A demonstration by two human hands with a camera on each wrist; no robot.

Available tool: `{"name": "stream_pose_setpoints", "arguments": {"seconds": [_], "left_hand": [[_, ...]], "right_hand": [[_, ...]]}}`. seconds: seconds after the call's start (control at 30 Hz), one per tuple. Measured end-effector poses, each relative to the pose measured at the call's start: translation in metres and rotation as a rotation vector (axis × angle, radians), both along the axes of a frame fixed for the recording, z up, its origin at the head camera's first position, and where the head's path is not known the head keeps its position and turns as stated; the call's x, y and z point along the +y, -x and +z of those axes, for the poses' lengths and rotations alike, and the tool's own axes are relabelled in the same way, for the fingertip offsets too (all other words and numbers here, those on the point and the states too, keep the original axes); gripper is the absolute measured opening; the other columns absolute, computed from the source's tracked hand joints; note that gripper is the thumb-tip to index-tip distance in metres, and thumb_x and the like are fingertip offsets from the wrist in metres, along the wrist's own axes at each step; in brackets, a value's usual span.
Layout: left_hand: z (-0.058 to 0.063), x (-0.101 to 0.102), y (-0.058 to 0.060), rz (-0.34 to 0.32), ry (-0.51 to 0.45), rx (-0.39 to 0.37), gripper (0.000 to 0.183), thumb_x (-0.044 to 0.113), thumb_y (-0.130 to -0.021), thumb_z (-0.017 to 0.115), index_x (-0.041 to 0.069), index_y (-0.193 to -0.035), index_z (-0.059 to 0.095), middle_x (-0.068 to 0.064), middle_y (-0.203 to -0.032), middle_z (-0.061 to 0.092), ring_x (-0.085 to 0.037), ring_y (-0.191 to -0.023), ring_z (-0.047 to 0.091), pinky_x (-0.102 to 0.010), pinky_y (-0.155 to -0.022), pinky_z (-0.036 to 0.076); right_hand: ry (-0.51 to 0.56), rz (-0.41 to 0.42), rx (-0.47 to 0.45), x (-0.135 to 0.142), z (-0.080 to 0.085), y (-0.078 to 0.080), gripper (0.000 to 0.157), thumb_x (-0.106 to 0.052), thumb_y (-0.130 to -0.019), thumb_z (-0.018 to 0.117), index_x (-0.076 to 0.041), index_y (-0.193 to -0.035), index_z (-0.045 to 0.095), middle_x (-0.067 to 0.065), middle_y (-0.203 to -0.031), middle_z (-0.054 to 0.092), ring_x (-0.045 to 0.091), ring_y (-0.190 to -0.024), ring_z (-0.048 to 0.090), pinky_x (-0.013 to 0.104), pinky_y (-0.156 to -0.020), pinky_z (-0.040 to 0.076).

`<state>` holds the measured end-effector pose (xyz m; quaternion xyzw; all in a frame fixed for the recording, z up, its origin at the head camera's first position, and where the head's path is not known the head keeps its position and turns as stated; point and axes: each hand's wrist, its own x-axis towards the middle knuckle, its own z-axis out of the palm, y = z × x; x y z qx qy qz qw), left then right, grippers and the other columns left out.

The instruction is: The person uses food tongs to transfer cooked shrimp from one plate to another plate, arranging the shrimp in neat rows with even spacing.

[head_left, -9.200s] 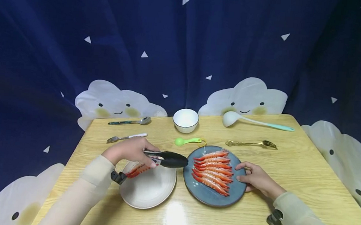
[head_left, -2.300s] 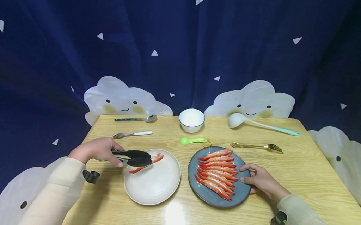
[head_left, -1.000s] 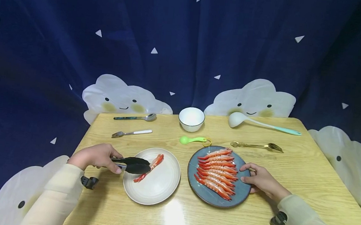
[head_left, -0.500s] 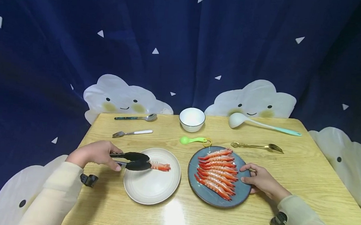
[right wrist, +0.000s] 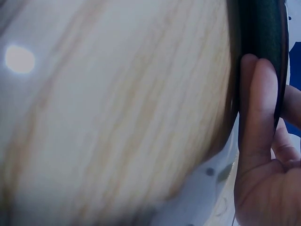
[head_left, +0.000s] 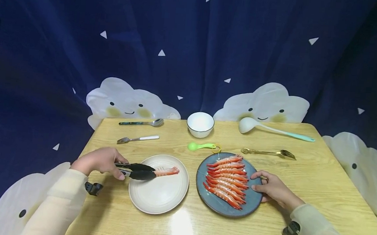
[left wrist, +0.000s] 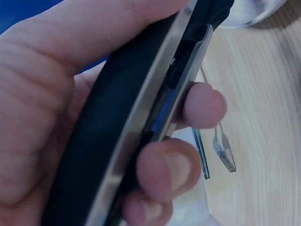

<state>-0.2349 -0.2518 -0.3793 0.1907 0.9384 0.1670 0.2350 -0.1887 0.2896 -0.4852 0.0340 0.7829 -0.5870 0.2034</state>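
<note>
In the head view my left hand [head_left: 103, 163] grips black-tipped kitchen tongs [head_left: 139, 174] by their handles, fingers curled round both arms in the left wrist view. The tong tips are over the white plate [head_left: 158, 200], right at a single red-and-white shrimp [head_left: 167, 172]; its far end shows to the right, the rest is hidden by the tips. To the right, my right hand [head_left: 272, 188] holds the rim of a blue-grey plate [head_left: 221, 206], thumb above and fingers at the side. On that plate several shrimp [head_left: 226, 181] lie in a neat row.
Behind the plates, a white bowl [head_left: 200, 125] and a green measuring spoon [head_left: 201, 146] stand mid-table. A spoon [head_left: 141, 122] and white-handled fork [head_left: 138, 139] lie at left, a ladle [head_left: 267, 128] and gold fork [head_left: 268, 152] at right. A blue curtain [head_left: 169, 27] hangs behind the table.
The tongs have moved left from the blue-grey plate's edge to the white plate. The shrimp there has turned from slanting to nearly level, pointing right. My right hand keeps its hold.
</note>
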Motion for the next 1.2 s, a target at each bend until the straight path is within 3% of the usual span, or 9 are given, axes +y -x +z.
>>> {"name": "stream_pose_setpoints", "arguments": {"seconds": [0.1, 0.3, 0.4, 0.53, 0.7, 0.83, 0.97, 1.07, 1.2], "left_hand": [[0.006, 0.0, -0.003, -0.015, -0.028, 0.004, 0.059, 0.04, -0.056, 0.077, 0.011, -0.105, 0.065, -0.006, -0.104, 0.061, -0.011, -0.059, 0.05, -0.029, -0.052, 0.042], [0.023, 0.01, -0.005, -0.051, -0.127, -0.092, 0.057, 0.037, -0.058, 0.077, 0.01, -0.107, 0.064, -0.003, -0.1, 0.061, -0.008, -0.036, 0.028, -0.024, -0.035, 0.032], [0.032, 0.025, -0.003, -0.151, -0.15, -0.104, 0.054, 0.035, -0.059, 0.077, 0.01, -0.105, 0.065, 0.0, -0.096, 0.062, -0.005, -0.045, 0.041, -0.023, -0.042, 0.036], [0.037, 0.056, 0.0, -0.302, -0.147, -0.111, 0.045, 0.032, -0.06, 0.077, 0.012, -0.1, 0.068, 0.007, -0.088, 0.064, -0.005, -0.073, 0.054, -0.023, -0.063, 0.044], [0.044, 0.103, 0.01, -0.375, -0.038, -0.134, 0.043, 0.034, -0.058, 0.077, 0.02, -0.098, 0.068, 0.013, -0.085, 0.063, -0.004, -0.076, 0.052, -0.023, -0.068, 0.043], [0.047, 0.144, 0.02, -0.387, 0.08, -0.162, 0.047, 0.036, -0.057, 0.078, 0.025, -0.101, 0.067, 0.014, -0.08, 0.062, -0.004, -0.056, 0.046, -0.023, -0.051, 0.04], [0.042, 0.177, 0.028, -0.396, 0.129, -0.275, 0.044, 0.033, -0.059, 0.078, 0.027, -0.101, 0.067, 0.008, -0.06, 0.058, -0.007, -0.038, 0.031, -0.02, -0.037, 0.028], [0.035, 0.195, 0.035, -0.405, 0.16, -0.366, 0.041, 0.032, -0.061, 0.078, 0.027, -0.1, 0.067, 0.003, -0.057, 0.057, -0.007, -0.037, 0.032, -0.02, -0.036, 0.027], [0.028, 0.212, 0.047, -0.431, 0.226, -0.433, 0.035, 0.035, -0.062, 0.077, 0.03, -0.096, 0.068, -0.005, -0.058, 0.057, -0.009, -0.039, 0.035, -0.021, -0.038, 0.027]], "right_hand": [[0.003, 0.004, 0.002, 0.0, 0.001, 0.0, 0.04, -0.01, -0.078, 0.064, -0.002, -0.112, 0.046, 0.013, -0.074, 0.053, 0.024, -0.061, 0.059, 0.044, -0.052, 0.048], [0.011, -0.009, -0.006, 0.001, 0.001, 0.001, 0.04, -0.009, -0.077, 0.065, -0.002, -0.112, 0.046, 0.014, -0.076, 0.053, 0.025, -0.063, 0.06, 0.043, -0.052, 0.048], [0.017, -0.006, -0.001, 0.001, 0.002, 0.001, 0.04, -0.009, -0.077, 0.065, -0.002, -0.112, 0.046, 0.014, -0.077, 0.053, 0.025, -0.063, 0.059, 0.043, -0.052, 0.048], [0.06, 0.014, -0.012, 0.001, 0.001, 0.0, 0.04, -0.007, -0.079, 0.063, 0.0, -0.113, 0.044, 0.016, -0.08, 0.056, 0.029, -0.066, 0.06, 0.045, -0.054, 0.048], [0.057, 0.012, -0.007, -0.001, 0.002, 0.0, 0.04, -0.007, -0.078, 0.063, 0.0, -0.113, 0.044, 0.016, -0.081, 0.056, 0.028, -0.065, 0.06, 0.045, -0.053, 0.048], [0.045, 0.017, -0.012, -0.001, 0.001, 0.001, 0.04, -0.008, -0.078, 0.063, -0.001, -0.112, 0.044, 0.016, -0.083, 0.057, 0.028, -0.064, 0.06, 0.044, -0.052, 0.048], [0.039, 0.025, -0.02, -0.001, 0.001, 0.002, 0.039, -0.009, -0.078, 0.063, -0.001, -0.112, 0.044, 0.016, -0.084, 0.059, 0.029, -0.064, 0.061, 0.043, -0.051, 0.048], [0.047, 0.023, -0.025, 0.0, 0.001, 0.002, 0.038, -0.008, -0.078, 0.063, -0.001, -0.112, 0.045, 0.016, -0.084, 0.059, 0.03, -0.065, 0.061, 0.043, -0.052, 0.048], [0.067, 0.023, -0.031, 0.002, 0.003, 0.003, 0.037, -0.006, -0.079, 0.062, -0.001, -0.112, 0.044, 0.017, -0.086, 0.059, 0.033, -0.067, 0.061, 0.044, -0.053, 0.048]]}}
